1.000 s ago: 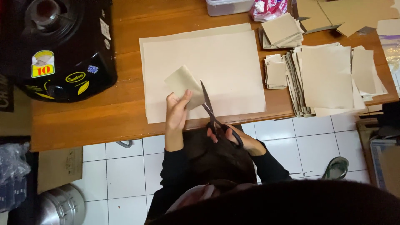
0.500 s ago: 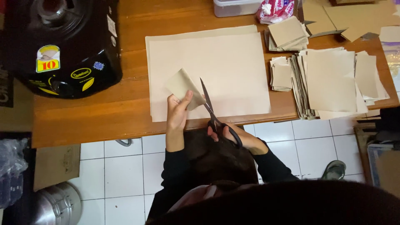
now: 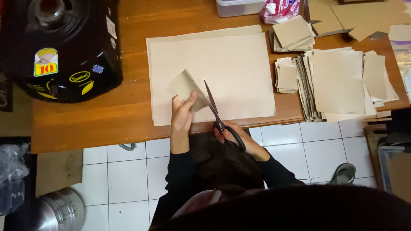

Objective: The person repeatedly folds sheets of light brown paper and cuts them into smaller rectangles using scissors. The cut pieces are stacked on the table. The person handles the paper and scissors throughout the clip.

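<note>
Table (image 3: 107,124): wooden, I see its near edge running above a white tiled floor (image 3: 115,179).

Appliance (image 3: 64,47): black, bulky, with stickers, on the table's left end.

Sheets (image 3: 231,64): a large beige stack lying flat in the middle of the table, its near edge at the table edge.

Cut stacks (image 3: 338,81): beige pieces in several piles to the right of the sheets, some fanned, smaller ones beside them.

Box (image 3: 239,6): clear plastic, at the far edge, with a pink-and-white bag (image 3: 280,9) just beside it.

Pot (image 3: 58,211): metal, on the floor at lower left.

Sandal (image 3: 344,173): on the tiles at right.

Scissors (image 3: 220,115): black handles, blades apart, pointing away from me over the sheets, just right of the piece.

Piece (image 3: 186,87): small folded beige paper, held above the near left part of the sheets.

Left hand (image 3: 182,115): closed on the piece, thumb on top.

Right hand (image 3: 233,134): fingers through the scissors' handles, gripping them at the table edge.
</note>
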